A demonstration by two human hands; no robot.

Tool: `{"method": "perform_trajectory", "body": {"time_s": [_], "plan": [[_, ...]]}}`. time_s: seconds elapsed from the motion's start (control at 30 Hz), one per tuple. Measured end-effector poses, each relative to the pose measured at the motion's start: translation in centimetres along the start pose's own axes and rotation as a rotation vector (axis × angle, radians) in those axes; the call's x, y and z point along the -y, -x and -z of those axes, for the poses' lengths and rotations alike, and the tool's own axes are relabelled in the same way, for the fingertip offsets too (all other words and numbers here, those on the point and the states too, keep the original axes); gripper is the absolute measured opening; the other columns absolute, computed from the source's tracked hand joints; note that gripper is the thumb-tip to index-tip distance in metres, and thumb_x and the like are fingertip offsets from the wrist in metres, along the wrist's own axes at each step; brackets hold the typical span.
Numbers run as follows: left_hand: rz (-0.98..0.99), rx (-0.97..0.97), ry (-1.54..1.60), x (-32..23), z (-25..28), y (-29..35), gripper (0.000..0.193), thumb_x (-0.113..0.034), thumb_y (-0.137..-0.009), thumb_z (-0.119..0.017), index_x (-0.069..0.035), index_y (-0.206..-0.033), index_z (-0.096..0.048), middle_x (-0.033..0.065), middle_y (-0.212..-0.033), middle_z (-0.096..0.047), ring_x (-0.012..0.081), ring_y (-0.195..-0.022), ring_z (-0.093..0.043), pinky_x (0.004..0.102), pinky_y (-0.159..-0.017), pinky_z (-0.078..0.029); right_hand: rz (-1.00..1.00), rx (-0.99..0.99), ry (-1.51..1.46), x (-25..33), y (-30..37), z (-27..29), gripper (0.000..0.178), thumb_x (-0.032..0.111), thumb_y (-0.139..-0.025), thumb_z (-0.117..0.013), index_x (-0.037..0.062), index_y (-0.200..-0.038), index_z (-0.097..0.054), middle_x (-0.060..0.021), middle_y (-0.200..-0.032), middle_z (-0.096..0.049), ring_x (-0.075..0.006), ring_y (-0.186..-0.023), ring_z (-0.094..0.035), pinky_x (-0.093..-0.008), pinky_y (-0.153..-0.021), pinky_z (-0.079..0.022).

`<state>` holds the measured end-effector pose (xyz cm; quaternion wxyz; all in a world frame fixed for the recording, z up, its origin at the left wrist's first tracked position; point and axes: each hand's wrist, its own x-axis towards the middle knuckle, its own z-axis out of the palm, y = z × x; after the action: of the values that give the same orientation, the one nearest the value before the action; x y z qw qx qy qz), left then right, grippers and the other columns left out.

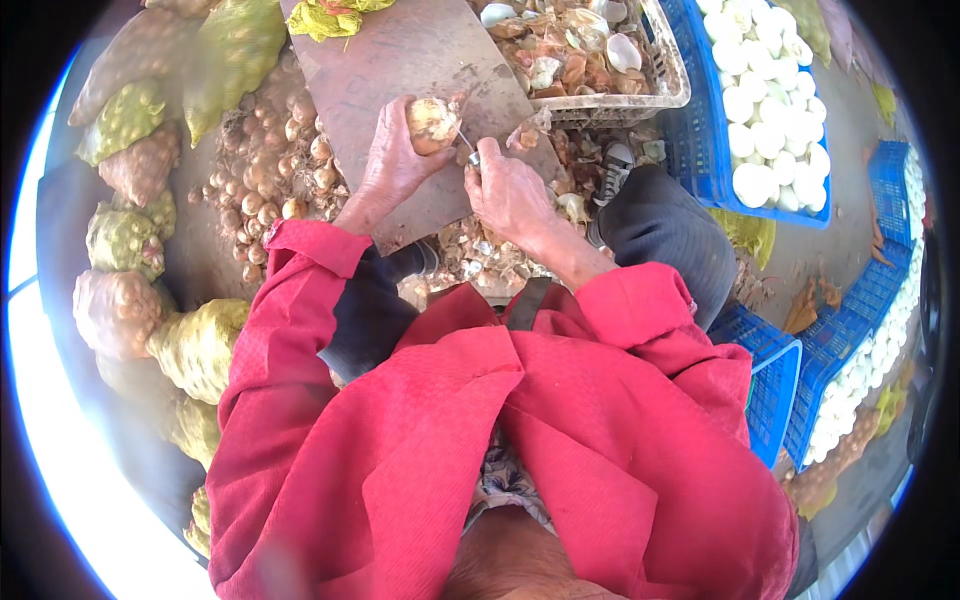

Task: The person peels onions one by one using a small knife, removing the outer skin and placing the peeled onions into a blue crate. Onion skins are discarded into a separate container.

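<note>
A brown-skinned onion sits in the grip of my left hand, above a flat grey board. My right hand is closed around the handle of a small knife. The thin blade points toward the onion's right side; whether it touches the skin I cannot tell. A bit of loose brown peel lies on the board's right edge, just beyond my right hand.
Loose unpeeled onions are heaped left of the board. A white basket of peels stands right of it, beside a blue crate of peeled white onions. More blue crates line the right. Filled net bags line the left.
</note>
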<state>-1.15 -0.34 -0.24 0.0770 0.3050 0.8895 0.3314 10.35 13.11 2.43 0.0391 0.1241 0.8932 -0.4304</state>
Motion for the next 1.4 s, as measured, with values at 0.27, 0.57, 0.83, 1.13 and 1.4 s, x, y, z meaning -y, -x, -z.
{"method": "perform_trajectory", "body": {"time_s": [0.27,0.57,0.83,1.13,1.4], "plan": [[-0.006,-0.001,0.01,-0.1,-0.5,-0.2,0.073,-0.021,-0.058,-0.074,0.002,-0.115,-0.034,0.0202,-0.106,-0.043,0.0344,-0.103,-0.042,0.0386,-0.09,-0.035,-0.026,0.03,0.078,-0.5,-1.9,-0.2,0.018,0.014,-0.081,-0.044,-0.0031,-0.088,-0.043,-0.0264,-0.069,-0.058,-0.0416,-0.069,-0.059,-0.0483,-0.066,-0.046],[-0.008,-0.081,0.301,-0.1,-0.2,-0.2,0.069,-0.018,-0.061,-0.076,0.001,-0.114,-0.036,0.014,-0.103,-0.049,0.0244,-0.096,-0.051,0.0328,-0.082,-0.043,-0.02,0.044,-0.059,-1.6,-4.0,-1.5,0.036,0.011,-0.077,-0.047,0.0026,-0.112,-0.043,-0.0204,-0.074,-0.061,-0.0342,-0.068,-0.061,-0.0438,-0.065,-0.048],[0.026,-0.034,1.27,-6.5,3.7,-2.5,0.071,-0.011,-0.064,-0.076,-0.002,-0.119,-0.032,0.0095,-0.106,-0.051,0.0165,-0.099,-0.052,0.031,-0.084,-0.045,-0.396,-0.057,-0.994,-2.5,-5.4,5.5,0.039,0.007,-0.08,-0.049,0.0053,-0.118,-0.039,-0.0083,-0.068,-0.054,-0.0134,-0.039,-0.045,-0.0279,-0.034,-0.039],[0.018,-0.074,1.129,-7.5,2.4,-3.4,0.075,-0.014,-0.063,-0.077,-0.003,-0.121,-0.029,0.0081,-0.107,-0.05,0.0153,-0.098,-0.051,0.0286,-0.084,-0.044,-0.058,-0.028,-1.14,1.9,-4.5,7.6,0.038,0.039,-0.081,-0.058,0.0019,-0.087,-0.05,-0.0029,-0.055,-0.048,-0.0094,-0.037,-0.043,-0.0211,-0.032,-0.034],[-0.155,-0.001,0.985,-9.1,2.9,-3.2,0.088,-0.017,-0.065,-0.077,-0.005,-0.13,-0.018,0.0121,-0.12,-0.042,0.0195,-0.108,-0.046,0.0322,-0.09,-0.041,-0.039,0.09,-1.302,1.4,-4.3,7.7,0.04,0.04,-0.08,-0.06,0.0022,-0.093,-0.053,-0.003,-0.057,-0.052,-0.008,-0.038,-0.046,-0.0186,-0.034,-0.035]]}}
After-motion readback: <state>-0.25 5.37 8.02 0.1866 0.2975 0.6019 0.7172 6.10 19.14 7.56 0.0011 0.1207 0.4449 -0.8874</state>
